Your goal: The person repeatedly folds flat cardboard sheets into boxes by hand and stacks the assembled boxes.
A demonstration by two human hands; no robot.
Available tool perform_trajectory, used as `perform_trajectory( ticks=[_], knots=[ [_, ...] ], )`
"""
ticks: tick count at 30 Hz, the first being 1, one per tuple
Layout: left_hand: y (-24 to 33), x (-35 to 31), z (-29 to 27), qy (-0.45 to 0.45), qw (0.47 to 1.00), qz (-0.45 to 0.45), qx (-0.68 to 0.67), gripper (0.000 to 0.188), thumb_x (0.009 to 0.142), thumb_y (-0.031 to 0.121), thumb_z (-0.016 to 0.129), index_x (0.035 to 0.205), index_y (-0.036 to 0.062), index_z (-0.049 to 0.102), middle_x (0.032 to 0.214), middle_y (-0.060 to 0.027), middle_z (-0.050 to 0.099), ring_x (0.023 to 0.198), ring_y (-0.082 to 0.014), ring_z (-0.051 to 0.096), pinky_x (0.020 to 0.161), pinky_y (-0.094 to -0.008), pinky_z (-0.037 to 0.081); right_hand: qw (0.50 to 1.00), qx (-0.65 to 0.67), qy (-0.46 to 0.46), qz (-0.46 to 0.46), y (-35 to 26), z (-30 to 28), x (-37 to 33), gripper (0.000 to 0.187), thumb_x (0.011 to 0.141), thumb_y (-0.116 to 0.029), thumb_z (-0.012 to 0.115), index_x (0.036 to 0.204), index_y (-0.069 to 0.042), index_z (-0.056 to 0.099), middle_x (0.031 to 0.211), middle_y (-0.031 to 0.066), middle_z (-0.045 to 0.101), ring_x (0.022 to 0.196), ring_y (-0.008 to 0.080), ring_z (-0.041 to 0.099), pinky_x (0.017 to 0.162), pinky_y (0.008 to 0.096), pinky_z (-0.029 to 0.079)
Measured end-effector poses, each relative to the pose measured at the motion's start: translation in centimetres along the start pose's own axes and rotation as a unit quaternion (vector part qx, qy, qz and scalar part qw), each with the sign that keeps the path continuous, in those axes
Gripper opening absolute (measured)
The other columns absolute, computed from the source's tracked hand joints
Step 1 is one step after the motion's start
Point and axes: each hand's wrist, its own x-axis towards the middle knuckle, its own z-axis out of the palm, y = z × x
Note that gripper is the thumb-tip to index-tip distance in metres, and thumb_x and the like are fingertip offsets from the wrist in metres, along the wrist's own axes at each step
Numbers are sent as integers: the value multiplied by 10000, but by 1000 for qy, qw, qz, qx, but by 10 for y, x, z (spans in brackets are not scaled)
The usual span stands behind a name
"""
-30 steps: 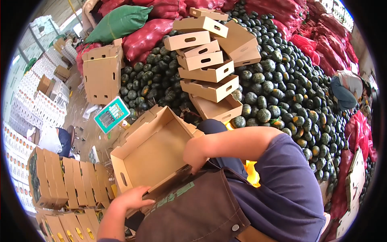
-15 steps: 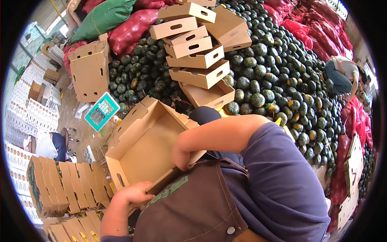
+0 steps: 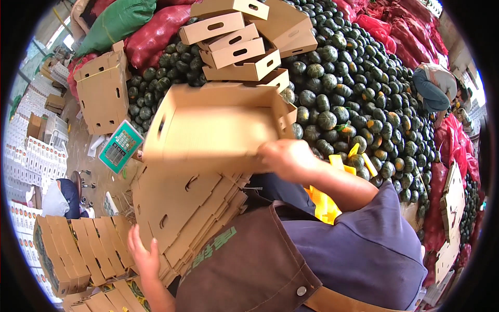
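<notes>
Head | right grip [image 3: 288,160]: pinching cardboard tray [image 3: 218,125] | left grip [image 3: 145,257]: spread, near cardboard stack [image 3: 174,200]

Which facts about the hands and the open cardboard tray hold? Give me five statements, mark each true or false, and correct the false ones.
1. The right hand holds the open cardboard tray. True.
2. The left hand also grips the tray. False: it is off the tray, fingers spread.
3. Flat cardboard blanks lie stacked near the left hand. True.
4. The tray is full of dark green squash. False: none show inside it; they lie heaped beyond it.
5. The teal-edged keypad display is left of the tray. True.
</notes>
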Motion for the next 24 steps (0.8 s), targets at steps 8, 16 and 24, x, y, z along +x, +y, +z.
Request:
perform_trajectory(
  ticks=[8, 16, 24],
  knots=[
    [-48, -34, 1, -257, 933, -241, 69, 776, 754, 265, 690, 1375, 51, 275, 1372, -214, 326, 1236, -360, 369, 1004, -407, 344, 884, 118, 365, 267, 123, 30, -3, 175, 819, -175, 583, 954, -66, 559, 843, 158, 625, 801, 331, 609, 713, 372, 478],
    [-67, -51, -7, -267, 923, -273, 57, 791, 742, 264, 707, 1376, 65, 278, 1365, -220, 345, 1235, -356, 380, 1008, -403, 343, 799, 290, 405, 337, 157, 40, -5, 274, 777, -163, 643, 978, 8, 569, 835, 74, 628, 752, 134, 588, 730, 259, 473],
    [-77, -57, -14, -257, 931, -257, 27, 834, 704, 275, 729, 1377, 70, 282, 1357, -222, 358, 1216, -356, 404, 996, -407, 354, 845, 212, 349, 346, 162, 62, -12, 308, 776, -162, 625, 1023, 1, 540, 897, 113, 625, 813, 208, 602, 772, 311, 466]
  ],
)
